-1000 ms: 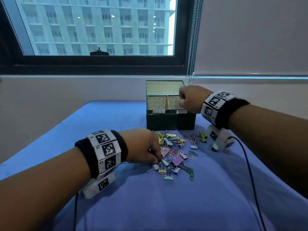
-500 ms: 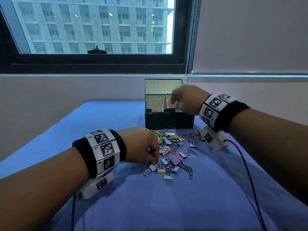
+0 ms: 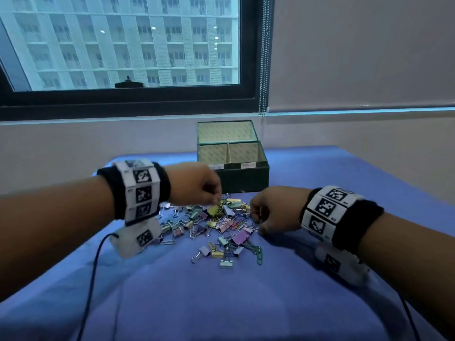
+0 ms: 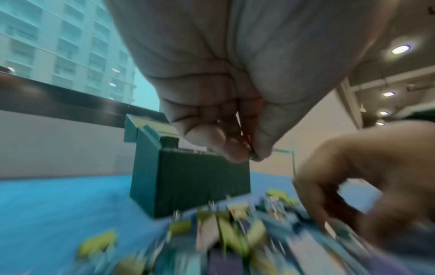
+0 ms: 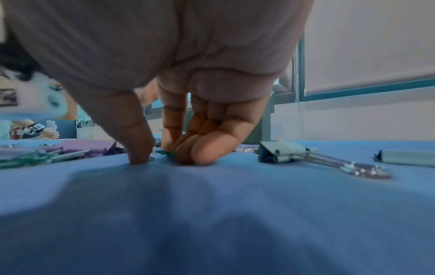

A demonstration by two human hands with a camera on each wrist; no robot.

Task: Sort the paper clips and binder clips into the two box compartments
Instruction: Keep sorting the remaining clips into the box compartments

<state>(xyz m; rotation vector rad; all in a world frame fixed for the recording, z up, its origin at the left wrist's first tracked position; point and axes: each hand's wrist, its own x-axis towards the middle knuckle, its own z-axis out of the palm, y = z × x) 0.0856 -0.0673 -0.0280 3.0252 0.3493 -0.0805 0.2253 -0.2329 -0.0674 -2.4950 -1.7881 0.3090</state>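
A mixed pile of coloured binder clips and paper clips (image 3: pixel 221 225) lies on the blue cloth in front of a dark green box (image 3: pixel 242 179). Behind the box's labelled front wall are a left compartment (image 3: pixel 213 153) and a right compartment (image 3: pixel 243 153). My left hand (image 3: pixel 216 199) hovers over the pile's far edge, just before the box. In the left wrist view my left hand (image 4: pixel 250 154) pinches a small clip between thumb and fingertips; its kind is unclear. My right hand (image 3: pixel 256 217) is down at the pile's right edge. My right hand (image 5: pixel 160 156) presses thumb and fingers onto the cloth, pinching a green paper clip (image 5: pixel 166 153).
The box lid (image 3: pixel 226 131) stands open against the wall under the window. A pale binder clip (image 5: pixel 275 153) lies just right of my right hand. Cables (image 3: pixel 93 279) trail from both wrists across the blue cloth (image 3: pixel 221 303).
My right hand came down from over the box to the right edge of the pile. My left hand rose from the pile's left side and moved toward the box with a small clip.
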